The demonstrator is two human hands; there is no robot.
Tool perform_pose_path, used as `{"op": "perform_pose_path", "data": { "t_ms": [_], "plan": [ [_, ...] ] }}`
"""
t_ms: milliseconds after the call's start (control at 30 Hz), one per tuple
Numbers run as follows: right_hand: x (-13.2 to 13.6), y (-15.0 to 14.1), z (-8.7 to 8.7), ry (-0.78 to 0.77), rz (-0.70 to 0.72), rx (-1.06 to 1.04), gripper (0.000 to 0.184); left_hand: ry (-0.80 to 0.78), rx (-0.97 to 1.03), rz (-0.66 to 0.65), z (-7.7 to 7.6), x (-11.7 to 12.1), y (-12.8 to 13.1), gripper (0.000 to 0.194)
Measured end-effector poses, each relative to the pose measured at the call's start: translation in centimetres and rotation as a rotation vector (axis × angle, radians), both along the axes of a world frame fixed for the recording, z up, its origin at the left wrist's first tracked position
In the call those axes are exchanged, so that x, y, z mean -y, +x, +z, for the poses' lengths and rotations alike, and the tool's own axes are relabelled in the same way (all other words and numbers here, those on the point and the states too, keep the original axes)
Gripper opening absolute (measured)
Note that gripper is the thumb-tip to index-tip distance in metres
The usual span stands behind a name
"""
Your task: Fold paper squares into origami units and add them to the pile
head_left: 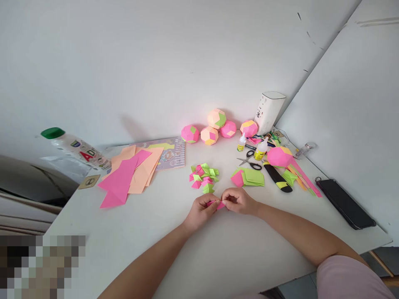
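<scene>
My left hand (201,211) and my right hand (238,200) meet low over the white table (162,241), both pinching a small folded pink paper piece (217,204) between their fingertips. Just beyond the hands lies a pile of folded pink and green paper units (204,176). A stack of green and pink paper squares (249,177) sits to the right of that pile.
Pink and peach paper sheets (131,174) lie at the left by a plastic bottle (76,149). Several paper balls (215,126) line the wall. Scissors (251,160), glue bottles (260,150), a cutter (277,178), another ball (278,156) and a phone (344,202) are at the right.
</scene>
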State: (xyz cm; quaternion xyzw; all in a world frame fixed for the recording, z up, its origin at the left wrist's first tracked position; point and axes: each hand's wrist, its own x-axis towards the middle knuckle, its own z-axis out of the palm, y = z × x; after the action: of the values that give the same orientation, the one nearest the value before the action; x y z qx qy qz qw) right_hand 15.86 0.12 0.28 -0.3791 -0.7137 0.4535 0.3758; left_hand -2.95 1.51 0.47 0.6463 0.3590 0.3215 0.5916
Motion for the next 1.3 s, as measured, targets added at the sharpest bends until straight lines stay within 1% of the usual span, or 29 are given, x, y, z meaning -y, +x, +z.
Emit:
{"op": "perform_pose_path", "data": {
  "t_ms": [167, 333, 600, 800, 967, 1033, 1100, 1167, 1233, 1300],
  "plan": [
    [0.0, 0.0, 0.1, -0.077, -0.013, -0.053, 0.006, -0.047, 0.041, 0.03, 0.0, 0.0, 0.1, 0.022],
    [-0.1, 0.1, 0.0, -0.148, -0.032, -0.089, 0.007, -0.087, 0.072, 0.042, -0.3, 0.0, 0.1, 0.022],
    [-0.4, 0.4, -0.4, -0.3, -0.06, -0.193, 0.007, -0.159, 0.078, 0.067, -0.6, 0.0, 0.1, 0.03],
    [-0.9, 0.6, -0.6, -0.346, -0.044, -0.309, 0.008, -0.15, 0.11, 0.088, -0.7, -0.1, 0.2, 0.033],
    [-1.4, 0.7, -0.5, -0.354, -0.055, -0.424, 0.01, -0.182, 0.235, 0.155, -0.5, -0.1, 0.2, 0.031],
    [-1.4, 0.7, -0.5, -0.356, -0.051, -0.415, 0.011, -0.203, 0.258, 0.165, -0.3, -0.1, 0.2, 0.027],
    [-1.3, 0.6, -0.6, -0.352, -0.054, -0.374, 0.01, -0.204, 0.246, 0.137, -0.2, 0.0, 0.3, 0.024],
    [-1.0, 0.5, -0.8, -0.342, -0.064, -0.313, 0.008, -0.192, 0.202, 0.085, -0.2, 0.0, 0.4, 0.03],
    [-0.9, 0.5, -0.9, -0.329, -0.065, -0.25, 0.006, -0.174, 0.129, 0.043, -0.4, 0.1, 0.4, 0.027],
    [-0.7, 0.5, -0.9, -0.319, -0.056, -0.206, 0.006, -0.152, 0.069, 0.037, -0.8, 0.1, 0.4, 0.025]
  ]
}}
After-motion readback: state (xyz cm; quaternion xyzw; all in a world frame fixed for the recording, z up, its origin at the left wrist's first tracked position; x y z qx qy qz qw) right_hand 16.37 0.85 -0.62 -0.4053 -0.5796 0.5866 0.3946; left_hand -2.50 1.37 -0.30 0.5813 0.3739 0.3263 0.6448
